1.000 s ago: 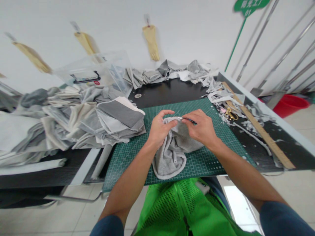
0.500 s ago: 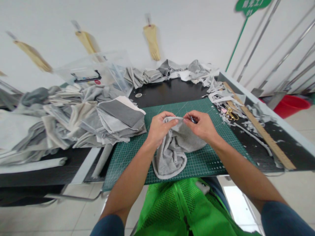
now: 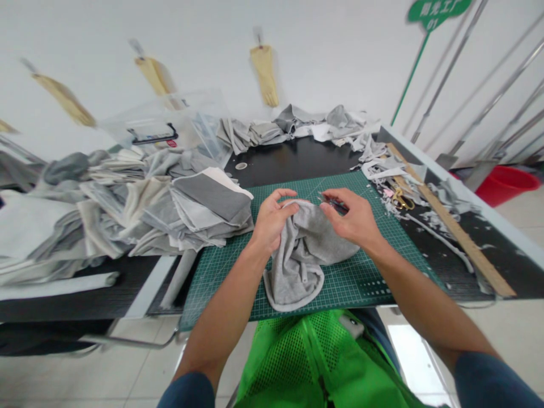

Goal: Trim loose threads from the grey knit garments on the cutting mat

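Note:
A crumpled piece of grey fabric point(image 3: 314, 241) with a thick rolled edge lies over the green cutting mat point(image 3: 225, 272). My left hand point(image 3: 272, 218) pinches its upper edge between thumb and fingers. Just right of that edge, my right hand point(image 3: 351, 215) is closed around a small dark tool with a pointed metal tip, which looks like thread snips point(image 3: 335, 203). The tip points left toward the fabric edge; whether it touches cannot be told. Part of the tool is hidden in the palm.
Folded grey and white cloths point(image 3: 212, 198) are heaped on the left, before a clear plastic box point(image 3: 161, 122). On the right lie a wooden ruler point(image 3: 454, 226), gold-handled scissors point(image 3: 402, 199) and fabric scraps point(image 3: 389, 169). A tape roll point(image 3: 241, 166) sits behind the mat.
My right hand has drawn slightly right, away from the fabric edge, and the dark tool's tip now shows. My left hand keeps its pinch, its forefinger a little more raised.

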A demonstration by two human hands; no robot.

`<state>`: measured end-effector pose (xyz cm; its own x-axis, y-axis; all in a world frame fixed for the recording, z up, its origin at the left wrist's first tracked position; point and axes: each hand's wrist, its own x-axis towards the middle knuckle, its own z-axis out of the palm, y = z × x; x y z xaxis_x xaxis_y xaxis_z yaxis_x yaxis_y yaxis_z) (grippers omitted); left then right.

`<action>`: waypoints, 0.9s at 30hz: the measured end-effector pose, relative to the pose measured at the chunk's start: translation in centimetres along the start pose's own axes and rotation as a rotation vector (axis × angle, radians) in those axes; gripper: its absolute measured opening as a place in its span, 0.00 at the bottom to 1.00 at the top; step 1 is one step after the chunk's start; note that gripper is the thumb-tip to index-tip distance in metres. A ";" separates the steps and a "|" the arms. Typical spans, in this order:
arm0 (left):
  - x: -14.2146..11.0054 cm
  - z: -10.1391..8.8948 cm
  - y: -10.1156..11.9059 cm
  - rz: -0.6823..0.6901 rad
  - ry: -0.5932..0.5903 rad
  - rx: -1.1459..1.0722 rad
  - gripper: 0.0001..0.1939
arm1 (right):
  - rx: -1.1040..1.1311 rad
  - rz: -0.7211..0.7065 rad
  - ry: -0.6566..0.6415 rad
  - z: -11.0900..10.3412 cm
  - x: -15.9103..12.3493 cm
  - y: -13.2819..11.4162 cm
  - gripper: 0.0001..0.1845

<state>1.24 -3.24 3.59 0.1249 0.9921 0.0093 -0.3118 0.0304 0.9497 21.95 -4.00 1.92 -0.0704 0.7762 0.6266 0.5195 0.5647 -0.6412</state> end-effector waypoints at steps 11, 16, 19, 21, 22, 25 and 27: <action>0.2 0.1 -0.6 0.011 0.120 0.090 0.16 | -0.076 -0.117 -0.043 0.2 -0.1 -0.2 0.10; 0.1 0.1 -0.4 0.016 0.086 0.066 0.18 | -0.079 -0.115 -0.060 0.3 -0.2 0.1 0.09; 0.1 0.0 -0.4 0.016 0.055 0.038 0.20 | -0.075 -0.127 -0.049 0.2 -0.2 0.0 0.10; 0.1 0.0 -0.4 0.013 0.035 0.017 0.20 | -0.072 -0.137 -0.043 0.1 -0.2 -0.1 0.10; 0.0 -0.1 -0.4 0.011 0.025 0.006 0.20 | -0.071 -0.143 -0.038 0.1 -0.2 -0.1 0.10; 0.0 -0.1 -0.4 0.007 0.012 -0.016 0.20 | -0.071 -0.169 -0.017 0.1 -0.2 -0.2 0.10; 0.1 -0.1 -0.4 0.004 0.009 -0.019 0.20 | -0.070 -0.183 -0.007 0.2 -0.2 -0.1 0.10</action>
<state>1.31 -3.18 3.19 0.1155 0.9933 0.0099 -0.3305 0.0290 0.9434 21.75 -4.17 1.81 -0.1751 0.6644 0.7266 0.5556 0.6759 -0.4842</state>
